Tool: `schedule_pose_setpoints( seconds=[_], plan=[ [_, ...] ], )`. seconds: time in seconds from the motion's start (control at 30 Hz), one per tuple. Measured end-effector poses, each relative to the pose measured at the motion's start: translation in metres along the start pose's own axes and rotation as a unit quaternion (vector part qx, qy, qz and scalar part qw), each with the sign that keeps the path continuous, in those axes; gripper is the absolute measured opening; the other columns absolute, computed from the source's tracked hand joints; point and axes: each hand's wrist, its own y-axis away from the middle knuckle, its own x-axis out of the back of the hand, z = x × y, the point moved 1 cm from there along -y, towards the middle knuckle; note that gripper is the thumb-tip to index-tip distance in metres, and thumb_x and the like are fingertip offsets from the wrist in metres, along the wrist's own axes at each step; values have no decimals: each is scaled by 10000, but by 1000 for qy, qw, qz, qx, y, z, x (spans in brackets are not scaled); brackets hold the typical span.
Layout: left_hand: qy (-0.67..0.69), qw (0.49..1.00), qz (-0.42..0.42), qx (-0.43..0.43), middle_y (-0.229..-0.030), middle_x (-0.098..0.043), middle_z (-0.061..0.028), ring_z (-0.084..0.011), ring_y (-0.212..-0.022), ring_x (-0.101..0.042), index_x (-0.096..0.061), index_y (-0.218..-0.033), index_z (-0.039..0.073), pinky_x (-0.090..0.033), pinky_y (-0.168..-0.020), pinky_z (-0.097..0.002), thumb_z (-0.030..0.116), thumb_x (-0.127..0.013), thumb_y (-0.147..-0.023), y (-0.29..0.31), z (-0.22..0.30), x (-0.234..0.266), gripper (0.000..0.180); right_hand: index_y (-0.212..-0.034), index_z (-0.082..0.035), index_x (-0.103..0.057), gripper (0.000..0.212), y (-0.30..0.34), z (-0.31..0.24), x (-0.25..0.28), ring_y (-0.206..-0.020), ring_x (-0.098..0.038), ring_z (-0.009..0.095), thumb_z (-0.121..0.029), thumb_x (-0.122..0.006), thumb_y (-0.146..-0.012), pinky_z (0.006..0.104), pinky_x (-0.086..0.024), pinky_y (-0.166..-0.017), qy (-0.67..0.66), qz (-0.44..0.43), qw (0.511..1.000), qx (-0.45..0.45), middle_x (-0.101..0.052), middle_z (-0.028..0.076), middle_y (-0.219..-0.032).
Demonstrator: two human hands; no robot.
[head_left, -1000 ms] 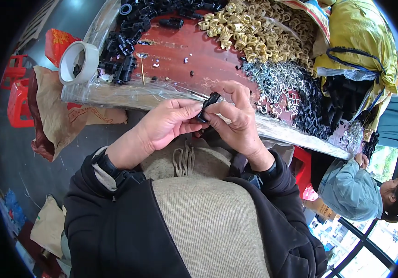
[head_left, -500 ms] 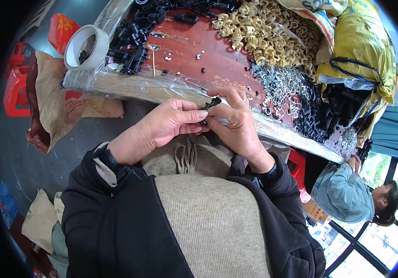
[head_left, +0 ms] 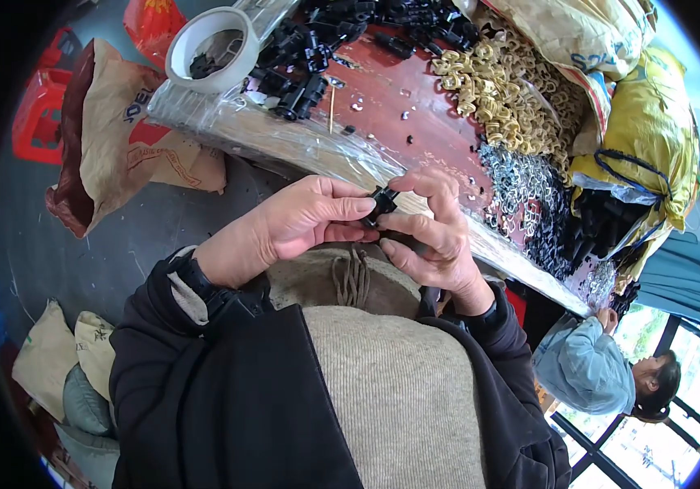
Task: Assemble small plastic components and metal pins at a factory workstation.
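Just off the table's front edge, a small black plastic fitting (head_left: 381,200) is held between my two hands. My left hand (head_left: 305,216) is closed, pinching it between thumb and fingers. From the other side, my right hand (head_left: 438,232) meets the fitting, its index finger bent at the upper end and another fingertip against its side; the right thumb sits lower, apart from it. The fingers cover part of the fitting. Beyond my hands, more black plastic fittings (head_left: 301,96) are heaped at the table's left, with a single one (head_left: 394,45) farther back.
The red tabletop (head_left: 390,106) bears piles of tan plastic clips (head_left: 504,98), metal rings (head_left: 517,183) and small black pieces (head_left: 552,240). A tape roll (head_left: 177,61) stands at the left corner. Yellow sacks (head_left: 635,122) rise at right. Another person (head_left: 590,367) works at the table's far right end.
The view has shifted, so the table sits farther right and higher. The fitting has turned in my left hand's fingers, and my right thumb has come away from it.
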Motion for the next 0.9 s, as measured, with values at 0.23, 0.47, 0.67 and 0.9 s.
schedule_pose_setpoints(
  seconds=[0.23, 0.47, 0.67, 0.9],
  plan=[
    [-28, 999, -24, -7, -862, -590, -82, -158, -753, -586, -545, -959, -12, -482, -702, -229, 140, -536, -793, 13, 8, 14, 226, -801, -70, -612, 214, -10, 14, -8, -911, -453, 288, -152, -642, -606, 398, -333, -807, -86, 27, 995, -34, -493, 129, -972],
    [-21, 999, -38, -12, -834, -592, -81, -151, -739, -589, -550, -941, -4, -487, -671, -224, 178, -526, -803, 25, 11, 25, 230, -813, -99, -614, 260, -34, 0, -14, -920, -448, 289, -192, -667, -577, 391, -328, -786, 40, -82, 991, 102, -486, 105, -1007],
    [-36, 998, -42, 5, -823, -592, -76, -143, -717, -591, -555, -924, 9, -491, -651, -222, 195, -530, -801, 27, 10, 25, 225, -802, -152, -592, 290, -37, -2, -16, -976, -426, 238, -205, -671, -528, 361, -292, -768, 86, -114, 981, 133, -465, 40, -1048],
    [-43, 998, -41, 22, -830, -593, -87, -136, -704, -590, -558, -923, 18, -492, -650, -224, 196, -541, -793, 22, 0, 27, 221, -856, -159, -579, 353, -24, 0, -21, -1001, -407, 263, -208, -676, -521, 382, -292, -777, 88, -155, 974, 143, -442, 52, -1087]
  ],
)
